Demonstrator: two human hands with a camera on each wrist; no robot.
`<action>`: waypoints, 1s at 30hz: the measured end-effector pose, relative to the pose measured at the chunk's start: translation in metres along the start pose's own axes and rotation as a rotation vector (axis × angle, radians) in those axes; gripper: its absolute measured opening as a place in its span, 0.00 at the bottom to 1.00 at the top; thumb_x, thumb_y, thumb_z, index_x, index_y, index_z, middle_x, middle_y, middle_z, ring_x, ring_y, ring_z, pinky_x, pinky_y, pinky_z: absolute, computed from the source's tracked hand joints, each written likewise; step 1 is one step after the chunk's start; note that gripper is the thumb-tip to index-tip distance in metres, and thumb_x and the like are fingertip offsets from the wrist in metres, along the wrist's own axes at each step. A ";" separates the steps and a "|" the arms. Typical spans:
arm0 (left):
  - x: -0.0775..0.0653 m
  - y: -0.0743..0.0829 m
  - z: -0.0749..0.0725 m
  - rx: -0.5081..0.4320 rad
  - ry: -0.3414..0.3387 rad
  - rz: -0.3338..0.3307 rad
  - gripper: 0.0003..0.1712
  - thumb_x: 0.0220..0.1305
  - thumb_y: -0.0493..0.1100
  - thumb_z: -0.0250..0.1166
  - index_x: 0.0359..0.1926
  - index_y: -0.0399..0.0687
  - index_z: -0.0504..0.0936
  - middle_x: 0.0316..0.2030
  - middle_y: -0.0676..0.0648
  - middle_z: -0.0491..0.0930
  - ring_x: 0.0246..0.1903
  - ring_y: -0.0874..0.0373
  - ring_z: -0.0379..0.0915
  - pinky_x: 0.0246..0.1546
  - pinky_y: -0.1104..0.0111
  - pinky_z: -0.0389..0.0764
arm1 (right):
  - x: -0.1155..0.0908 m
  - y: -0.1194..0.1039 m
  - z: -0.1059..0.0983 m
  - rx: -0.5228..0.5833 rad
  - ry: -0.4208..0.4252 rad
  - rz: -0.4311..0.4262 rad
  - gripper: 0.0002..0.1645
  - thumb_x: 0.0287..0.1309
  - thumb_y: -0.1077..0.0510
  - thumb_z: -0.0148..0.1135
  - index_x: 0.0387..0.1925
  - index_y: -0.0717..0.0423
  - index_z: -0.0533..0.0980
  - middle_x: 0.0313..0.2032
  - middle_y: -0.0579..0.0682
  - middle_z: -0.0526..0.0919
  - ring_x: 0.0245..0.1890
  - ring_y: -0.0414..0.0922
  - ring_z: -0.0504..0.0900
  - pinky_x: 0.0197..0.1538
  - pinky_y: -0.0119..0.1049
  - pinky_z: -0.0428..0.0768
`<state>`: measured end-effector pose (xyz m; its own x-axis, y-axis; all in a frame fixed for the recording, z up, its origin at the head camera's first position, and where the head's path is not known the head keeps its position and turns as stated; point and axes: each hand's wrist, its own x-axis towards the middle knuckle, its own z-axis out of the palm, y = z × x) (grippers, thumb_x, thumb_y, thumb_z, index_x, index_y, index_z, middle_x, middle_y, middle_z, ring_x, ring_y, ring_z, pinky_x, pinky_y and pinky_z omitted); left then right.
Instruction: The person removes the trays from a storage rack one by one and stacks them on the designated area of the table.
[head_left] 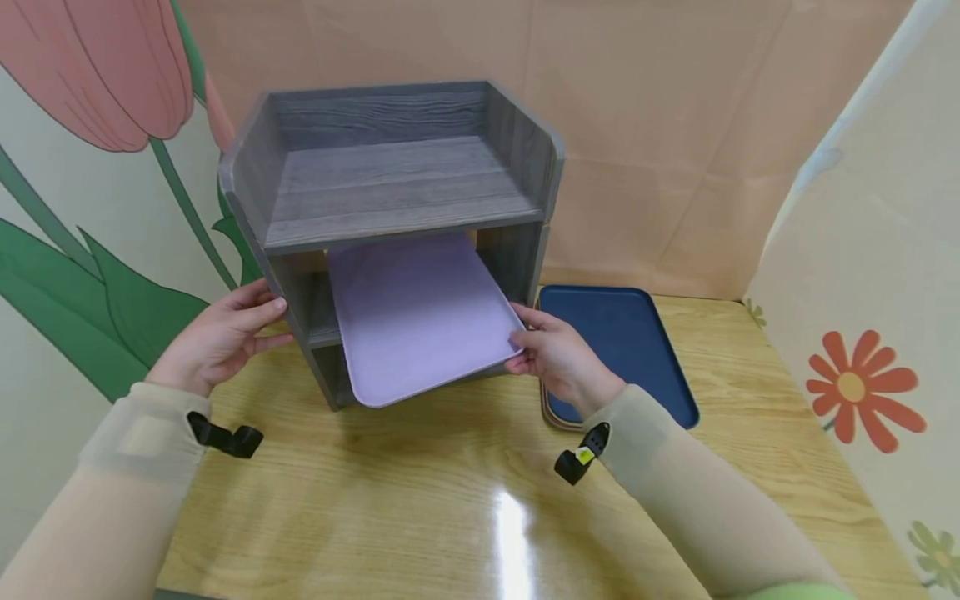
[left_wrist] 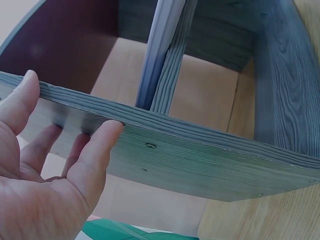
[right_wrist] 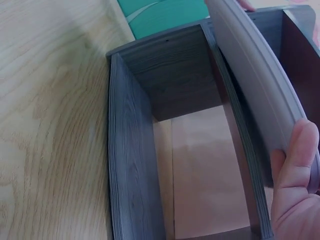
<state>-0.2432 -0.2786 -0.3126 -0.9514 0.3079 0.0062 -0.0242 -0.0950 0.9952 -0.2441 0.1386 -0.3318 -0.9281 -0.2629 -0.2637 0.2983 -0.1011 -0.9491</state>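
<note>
A pale purple tray (head_left: pixel 423 321) lies partly inside the middle level of a grey wooden shelf (head_left: pixel 397 187), its front end jutting out. My right hand (head_left: pixel 558 354) pinches the tray's front right corner, thumb on top and fingers beneath. In the right wrist view, the tray's underside (right_wrist: pixel 255 70) slants above the shelf board. My left hand (head_left: pixel 221 333) is at the shelf's left side panel. The left wrist view shows fingertips of the left hand (left_wrist: pixel 50 200) against the panel's outer face (left_wrist: pixel 200 165), fingers loosely extended.
Right of the shelf, a dark blue tray (head_left: pixel 626 342) lies on top of other trays on the wooden table (head_left: pixel 420 500). An orange-pink backdrop (head_left: pixel 675 150) stands behind. Flower-printed walls (head_left: pixel 840 275) border both sides. The shelf's top level has raised sides.
</note>
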 end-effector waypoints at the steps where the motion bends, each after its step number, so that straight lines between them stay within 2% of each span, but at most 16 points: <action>1: 0.000 0.000 0.000 0.000 0.000 0.000 0.40 0.72 0.40 0.55 0.75 0.41 0.44 0.60 0.47 0.64 0.54 0.62 0.71 0.46 0.67 0.81 | -0.001 0.000 -0.002 -0.007 -0.003 0.000 0.33 0.69 0.67 0.48 0.73 0.49 0.58 0.51 0.63 0.73 0.22 0.43 0.79 0.32 0.32 0.82; 10: 0.001 -0.001 -0.001 -0.013 -0.001 -0.003 0.39 0.72 0.39 0.55 0.75 0.41 0.44 0.61 0.47 0.64 0.54 0.62 0.71 0.47 0.65 0.81 | -0.012 -0.001 -0.021 -0.050 -0.026 -0.024 0.34 0.67 0.67 0.50 0.73 0.50 0.58 0.52 0.62 0.74 0.21 0.42 0.78 0.30 0.30 0.81; 17: -0.001 0.001 0.000 -0.016 0.026 -0.020 0.40 0.71 0.40 0.56 0.76 0.42 0.45 0.60 0.49 0.65 0.53 0.63 0.71 0.46 0.66 0.81 | -0.021 0.000 -0.035 -0.092 -0.058 -0.051 0.35 0.67 0.67 0.50 0.73 0.53 0.56 0.44 0.59 0.78 0.19 0.40 0.78 0.27 0.29 0.79; 30: -0.002 0.002 0.001 -0.016 0.041 -0.027 0.39 0.71 0.39 0.56 0.75 0.43 0.47 0.58 0.50 0.67 0.51 0.62 0.72 0.45 0.66 0.81 | -0.040 -0.001 -0.060 -0.160 -0.091 -0.062 0.33 0.68 0.65 0.52 0.72 0.57 0.59 0.44 0.56 0.79 0.19 0.40 0.78 0.26 0.29 0.79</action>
<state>-0.2413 -0.2786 -0.3108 -0.9621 0.2716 -0.0252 -0.0550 -0.1026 0.9932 -0.2211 0.2071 -0.3309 -0.9175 -0.3469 -0.1944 0.1955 0.0321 -0.9802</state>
